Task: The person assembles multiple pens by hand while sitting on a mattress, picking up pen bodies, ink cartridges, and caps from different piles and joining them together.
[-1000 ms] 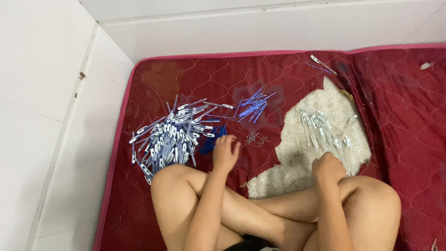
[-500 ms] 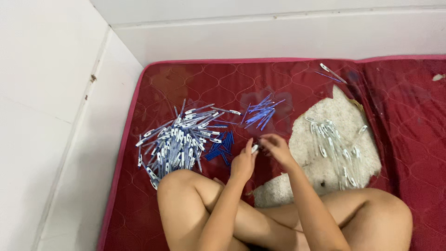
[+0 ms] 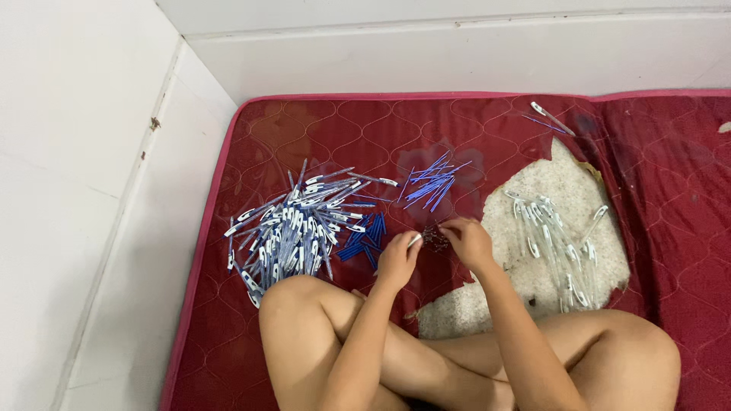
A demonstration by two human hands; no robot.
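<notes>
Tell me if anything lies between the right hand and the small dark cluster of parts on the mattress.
Nothing visible does. The right hand sits right at the small dark cluster, fingertips at its edge. The left hand is just beside it, holding a slim pale piece; the blue sticks lie farther back.

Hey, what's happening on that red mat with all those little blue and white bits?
A person sits cross-legged on a dark red quilted mat, working with pen parts. The left hand holds a small pale tube-like piece, and the right hand reaches into a tiny cluster of small dark bits between both hands. To the left lies a big heap of clear and white pen barrels, with thin blue refills just beyond the hands and a row of clear white pieces on the worn patch at right.
</notes>
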